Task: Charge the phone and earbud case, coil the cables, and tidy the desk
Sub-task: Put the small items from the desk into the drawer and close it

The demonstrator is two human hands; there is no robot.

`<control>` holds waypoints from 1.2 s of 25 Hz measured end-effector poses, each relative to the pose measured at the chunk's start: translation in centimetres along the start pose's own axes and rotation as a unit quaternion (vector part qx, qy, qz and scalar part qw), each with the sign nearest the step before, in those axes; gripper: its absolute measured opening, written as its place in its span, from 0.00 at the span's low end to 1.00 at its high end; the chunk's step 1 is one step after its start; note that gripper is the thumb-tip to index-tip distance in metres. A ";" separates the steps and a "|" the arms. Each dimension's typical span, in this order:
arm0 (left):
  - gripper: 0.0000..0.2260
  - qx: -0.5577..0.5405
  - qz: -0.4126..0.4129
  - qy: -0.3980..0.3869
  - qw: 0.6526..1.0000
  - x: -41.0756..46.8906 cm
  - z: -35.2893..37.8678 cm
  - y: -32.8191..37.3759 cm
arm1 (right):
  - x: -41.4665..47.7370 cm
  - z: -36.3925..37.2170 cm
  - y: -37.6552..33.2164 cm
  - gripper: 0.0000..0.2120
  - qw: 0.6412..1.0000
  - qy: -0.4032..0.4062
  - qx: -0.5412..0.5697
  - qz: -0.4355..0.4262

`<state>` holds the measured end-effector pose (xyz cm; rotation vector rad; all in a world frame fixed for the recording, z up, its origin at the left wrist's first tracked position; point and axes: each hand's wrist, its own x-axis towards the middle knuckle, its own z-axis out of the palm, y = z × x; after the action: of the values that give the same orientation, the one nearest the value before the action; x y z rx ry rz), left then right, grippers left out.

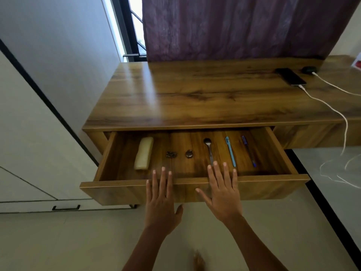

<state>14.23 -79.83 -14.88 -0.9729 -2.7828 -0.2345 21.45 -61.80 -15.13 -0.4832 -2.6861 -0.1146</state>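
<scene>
The wooden desk (175, 90) has its drawer (121, 189) pulled open. My left hand (161, 200) and my right hand (222, 192) lie flat with straight fingers over the drawer's front edge, holding nothing. Inside the drawer lie a cream pouch (144, 153), a small dark metal piece (171, 154), a round metal thing (189, 153), a spoon (208, 149), a light blue pen (230, 151) and a dark blue pen (248, 150). At the desk's far right a black phone (290, 76) and a black earbud case (309, 70) each have a white cable (330, 108) plugged in.
The white cables run off the desk's right edge and hang in loose loops (336, 173) above the floor. A purple curtain (234, 26) hangs behind the desk. A white cabinet with a black handle (66, 207) stands at the left. A red and white item (356, 62) sits at the far right.
</scene>
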 end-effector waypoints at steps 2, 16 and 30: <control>0.51 -0.001 0.000 0.005 1.000 2.3 0.9 -0.5 | 2.2 1.1 0.4 0.36 1.000 -0.001 0.002 0.003; 0.44 0.091 0.006 0.102 0.991 17.5 5.8 -3.5 | 16.6 8.8 3.2 0.25 0.989 0.139 -0.006 -0.041; 0.50 0.093 -0.033 0.227 0.969 22.1 11.6 -4.1 | 19.1 14.7 4.5 0.43 0.948 0.295 -0.082 -0.091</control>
<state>-6.73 -67.35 -21.54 -0.6790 -2.3675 -0.1763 1.06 -49.36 -20.77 -0.1999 -2.1293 -0.4623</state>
